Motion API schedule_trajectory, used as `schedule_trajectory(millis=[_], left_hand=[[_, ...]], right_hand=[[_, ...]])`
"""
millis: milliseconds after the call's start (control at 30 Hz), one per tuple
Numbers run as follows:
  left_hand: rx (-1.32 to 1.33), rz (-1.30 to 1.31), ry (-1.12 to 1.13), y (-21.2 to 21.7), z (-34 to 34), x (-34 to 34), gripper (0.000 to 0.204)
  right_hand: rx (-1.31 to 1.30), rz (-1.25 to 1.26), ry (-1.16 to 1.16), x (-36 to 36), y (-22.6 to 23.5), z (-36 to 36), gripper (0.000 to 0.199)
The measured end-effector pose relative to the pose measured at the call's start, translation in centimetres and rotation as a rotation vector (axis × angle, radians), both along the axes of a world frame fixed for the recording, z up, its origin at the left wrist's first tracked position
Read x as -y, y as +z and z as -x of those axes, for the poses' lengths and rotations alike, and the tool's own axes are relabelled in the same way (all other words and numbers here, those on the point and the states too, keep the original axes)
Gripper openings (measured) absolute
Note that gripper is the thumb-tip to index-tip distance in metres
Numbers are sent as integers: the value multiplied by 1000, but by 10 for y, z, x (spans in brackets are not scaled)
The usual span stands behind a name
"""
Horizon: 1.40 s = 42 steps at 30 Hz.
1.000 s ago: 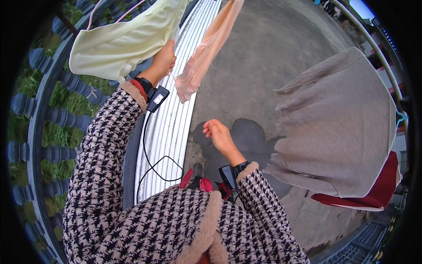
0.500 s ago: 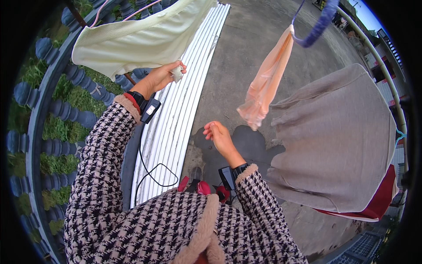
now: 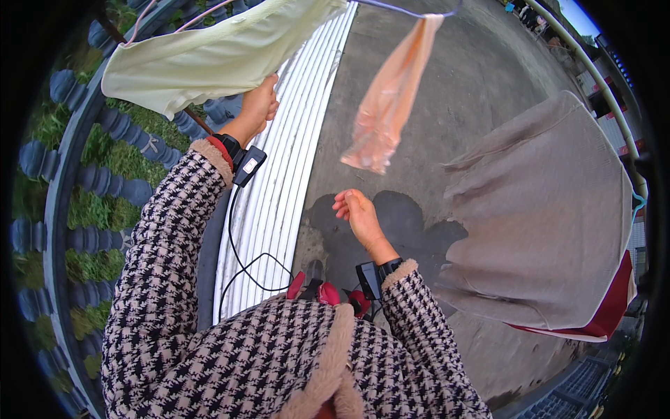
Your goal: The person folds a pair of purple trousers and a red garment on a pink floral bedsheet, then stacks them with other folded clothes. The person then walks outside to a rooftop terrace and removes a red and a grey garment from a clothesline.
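Observation:
My left hand (image 3: 257, 106) is raised and grips the lower edge of a pale yellow garment (image 3: 209, 56) that hangs at the upper left. My right hand (image 3: 357, 213) hangs lower in the middle, fingers loosely curled and holding nothing. A thin peach cloth (image 3: 387, 98) dangles from a blue hanger (image 3: 412, 10) above and beyond my right hand, apart from it. Both wrists carry black devices, and a black cable runs down from the left one.
A large beige garment (image 3: 544, 209) hangs at the right over a red one (image 3: 607, 307). Below lie a white corrugated sheet (image 3: 289, 174), wet grey concrete (image 3: 447, 105), and a curved balustrade (image 3: 91, 181) with grass at the left. A metal rail (image 3: 593, 77) runs at the upper right.
The peach cloth has left my left hand and swung right on its hanger. My left hand moved to the yellow garment and took hold of it. My right hand barely shifted.

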<state>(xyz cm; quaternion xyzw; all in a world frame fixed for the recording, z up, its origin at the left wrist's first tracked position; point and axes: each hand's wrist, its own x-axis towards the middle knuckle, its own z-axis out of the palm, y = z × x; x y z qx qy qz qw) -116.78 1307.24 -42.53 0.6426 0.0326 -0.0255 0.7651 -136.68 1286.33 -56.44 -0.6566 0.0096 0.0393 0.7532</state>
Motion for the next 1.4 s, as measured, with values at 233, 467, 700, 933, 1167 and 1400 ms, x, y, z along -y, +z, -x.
schedule_trajectory(millis=[233,467,700,933,1167,1400], left_hand=[[54,-40,121,-3,3,-2,33],[46,-81,146,-11,-3,-8,32],[58,-85,129,-13,-2,-13,31],[59,-80,169,-21,-8,-19,33],[66,-215,-145,-38,-16,-44,36],[79,-289,-329,-16,-18,-33,48]], right_hand=[[-15,-7,-10,5,-5,4,30],[-43,-5,-30,14,-13,6,28],[-52,-12,-50,7,-17,9,27],[-60,-3,-65,14,-26,10,26],[-164,-49,-66,21,-42,26,27],[-421,-80,-319,130,-40,96,27]])
